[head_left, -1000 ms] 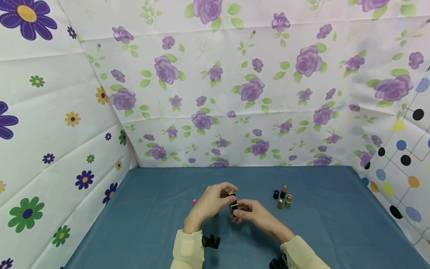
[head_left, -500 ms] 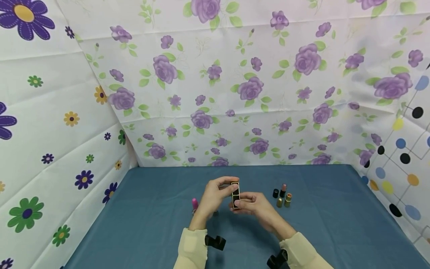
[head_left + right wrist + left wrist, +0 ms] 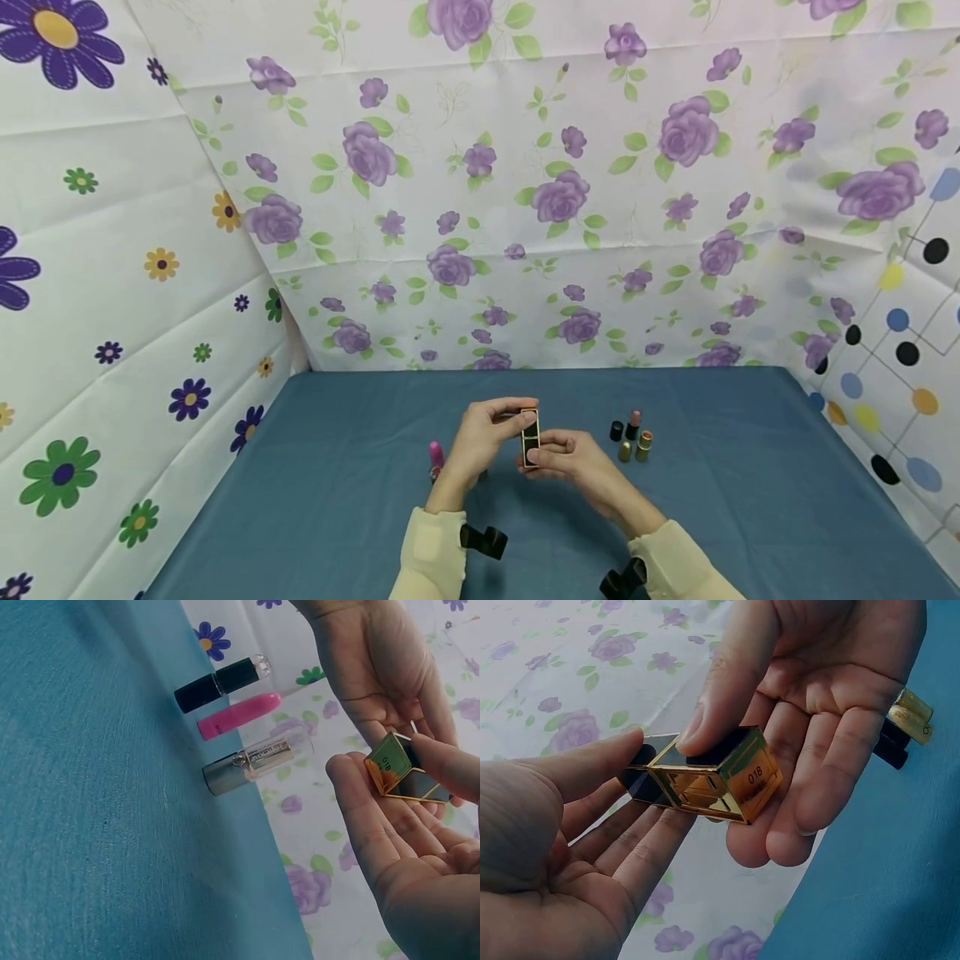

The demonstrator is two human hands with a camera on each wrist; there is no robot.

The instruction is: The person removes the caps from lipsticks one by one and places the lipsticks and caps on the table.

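Observation:
A square black lipstick tube with gold edges (image 3: 531, 440) is held upright above the blue table. My left hand (image 3: 482, 440) pinches its top part between thumb and fingers. Lower down, my right hand (image 3: 576, 467) grips the base, its thumb flat on the black face. Cap and base meet at a gold seam in the left wrist view, where the lipstick's gold end (image 3: 754, 780) reads "018". The right wrist view shows the same numbered end (image 3: 390, 761) resting near my right fingers. No lipstick bullet shows.
On the right stand a black cap (image 3: 617, 431), an uncapped pinkish lipstick (image 3: 633, 426), a gold cap (image 3: 625, 452) and a gold tube (image 3: 643, 447). Behind my left wrist are a pink tube (image 3: 238, 716), a black tube (image 3: 219, 684) and a clear-capped silver one (image 3: 229, 774).
Both hands have lifted the lipstick slightly away from me and turned it from tilted to upright. During the last half second it shifted a little to the right.

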